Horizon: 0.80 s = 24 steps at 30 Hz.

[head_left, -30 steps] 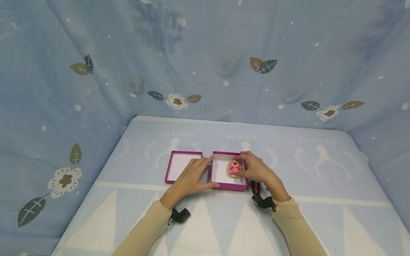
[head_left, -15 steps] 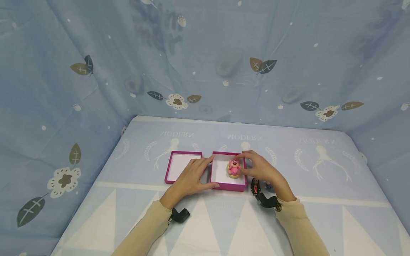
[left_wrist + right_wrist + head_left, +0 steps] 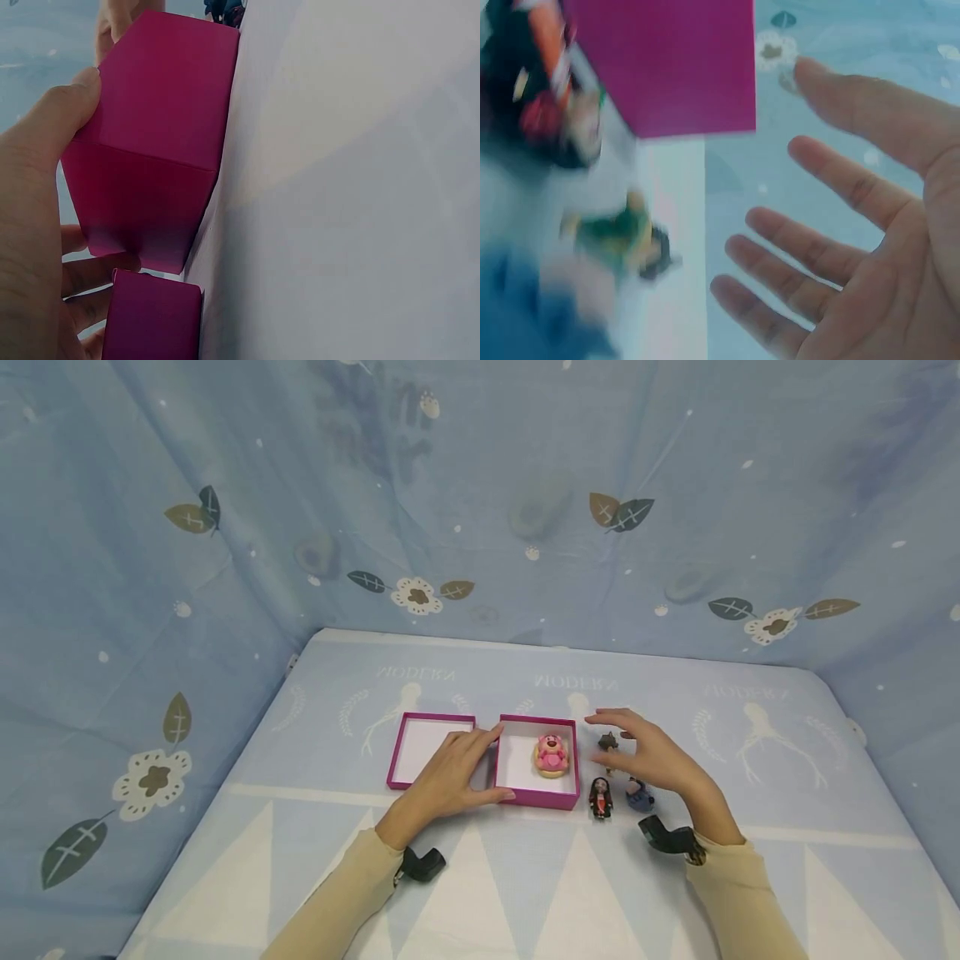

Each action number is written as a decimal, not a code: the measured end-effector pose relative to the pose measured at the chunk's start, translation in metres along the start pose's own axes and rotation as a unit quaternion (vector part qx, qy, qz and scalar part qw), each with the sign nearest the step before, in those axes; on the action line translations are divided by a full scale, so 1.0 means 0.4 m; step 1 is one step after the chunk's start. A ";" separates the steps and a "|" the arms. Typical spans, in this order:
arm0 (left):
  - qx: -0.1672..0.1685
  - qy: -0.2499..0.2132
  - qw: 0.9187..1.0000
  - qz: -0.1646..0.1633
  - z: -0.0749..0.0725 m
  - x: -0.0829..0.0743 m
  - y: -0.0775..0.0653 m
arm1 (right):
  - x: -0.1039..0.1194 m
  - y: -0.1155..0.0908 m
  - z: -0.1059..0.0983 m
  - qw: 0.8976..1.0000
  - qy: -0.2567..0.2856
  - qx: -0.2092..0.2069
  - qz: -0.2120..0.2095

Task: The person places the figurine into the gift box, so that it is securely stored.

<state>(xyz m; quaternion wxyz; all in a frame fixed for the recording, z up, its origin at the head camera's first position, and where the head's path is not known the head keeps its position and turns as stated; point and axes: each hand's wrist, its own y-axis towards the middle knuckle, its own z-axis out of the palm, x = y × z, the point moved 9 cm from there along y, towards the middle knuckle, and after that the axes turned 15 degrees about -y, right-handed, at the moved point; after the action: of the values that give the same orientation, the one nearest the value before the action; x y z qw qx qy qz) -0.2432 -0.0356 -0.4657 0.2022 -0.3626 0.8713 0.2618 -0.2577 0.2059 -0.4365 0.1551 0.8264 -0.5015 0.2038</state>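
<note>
A magenta box (image 3: 534,797) with a white inside stands on the table, and a pink bear figurine (image 3: 552,755) sits in its right half. My left hand (image 3: 447,777) holds the box by its left side; in the left wrist view the thumb (image 3: 67,109) lies on the magenta wall and the fingers reach around the other side. To the right of the box my right hand (image 3: 652,758) hovers with spread fingers and nothing in it. Under and beside it are a long-haired doll (image 3: 600,798), a blue figurine (image 3: 640,797) and a brown-haired figurine (image 3: 608,743), partly covered by the hand.
The box's shallow lid (image 3: 420,752), white inside up, lies just left of the box, partly behind my left hand. A patterned blue cloth (image 3: 480,527) hangs behind the table and at both sides. The table (image 3: 750,893) extends to the right and in front.
My right hand has let go of the pink bear in the box and drawn back to the right, uncovering the figurines beside the box. My left hand stays on the box.
</note>
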 end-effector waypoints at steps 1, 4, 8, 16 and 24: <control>-0.001 0.000 1.000 0.001 -0.001 0.000 0.000 | -0.009 -0.009 -0.007 1.000 -0.002 -0.002 0.002; -0.001 -0.001 1.000 0.001 -0.002 -0.001 0.001 | -0.031 -0.036 -0.024 1.000 -0.013 -0.008 0.001; 0.005 0.000 1.000 -0.004 0.000 0.002 0.001 | -0.066 -0.071 -0.030 1.000 -0.025 -0.006 0.008; 0.005 -0.003 1.000 -0.007 -0.002 0.003 0.000 | -0.109 -0.106 0.003 0.999 0.005 0.032 0.021; 0.009 -0.008 1.000 -0.011 0.001 0.003 -0.001 | -0.105 -0.109 0.040 0.997 0.013 0.075 -0.002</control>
<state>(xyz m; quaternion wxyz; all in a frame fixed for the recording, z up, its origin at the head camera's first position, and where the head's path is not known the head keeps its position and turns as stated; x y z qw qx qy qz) -0.2437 -0.0360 -0.4667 0.2149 -0.3686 0.8678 0.2547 -0.2333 0.2504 -0.4733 0.0999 0.8337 -0.4814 0.2515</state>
